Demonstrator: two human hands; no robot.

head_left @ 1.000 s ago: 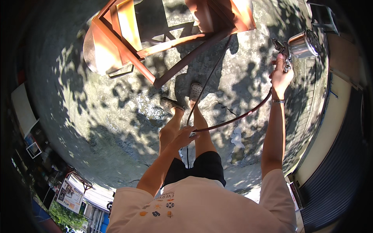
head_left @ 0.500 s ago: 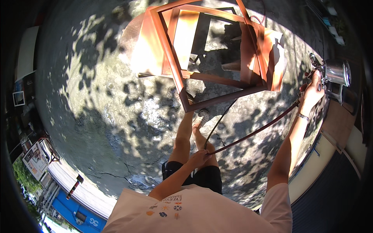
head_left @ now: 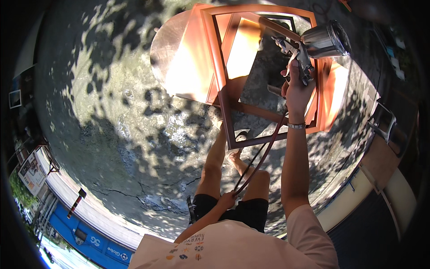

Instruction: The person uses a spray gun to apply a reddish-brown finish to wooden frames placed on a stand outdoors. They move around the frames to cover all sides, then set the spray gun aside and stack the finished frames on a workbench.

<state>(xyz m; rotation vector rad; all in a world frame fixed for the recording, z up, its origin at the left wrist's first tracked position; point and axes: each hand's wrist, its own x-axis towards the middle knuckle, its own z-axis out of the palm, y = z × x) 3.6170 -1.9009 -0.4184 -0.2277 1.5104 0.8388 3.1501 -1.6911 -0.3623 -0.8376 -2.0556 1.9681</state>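
My right hand [head_left: 298, 94] is raised, its fingers wrapped round the grip of a metal paint spray gun [head_left: 304, 60] with a shiny silver cup [head_left: 323, 41]. A dark red hose [head_left: 271, 145] runs down from the gun in a loop. By my thigh, my left hand [head_left: 227, 200] is closed round that hose. Just beyond my feet stands a reddish-brown wooden frame [head_left: 217, 67], and the gun is over its right side. Within and behind it shows another brown frame part [head_left: 260, 110]. My right fingertips are partly hidden behind the gun.
Under the frames are orange-brown panels [head_left: 190, 67] and a round surface [head_left: 165, 51]. Cracked concrete [head_left: 112, 157] spreads around, dappled with shade. A metal stand [head_left: 387, 125] is at the right, beside a brown board [head_left: 380, 154]. A blue banner [head_left: 85, 231] lies lower left.
My right hand has carried the spray gun left, from beside the metal stand to over the frame. The hose now hangs in a tighter loop. My left hand still grips it.
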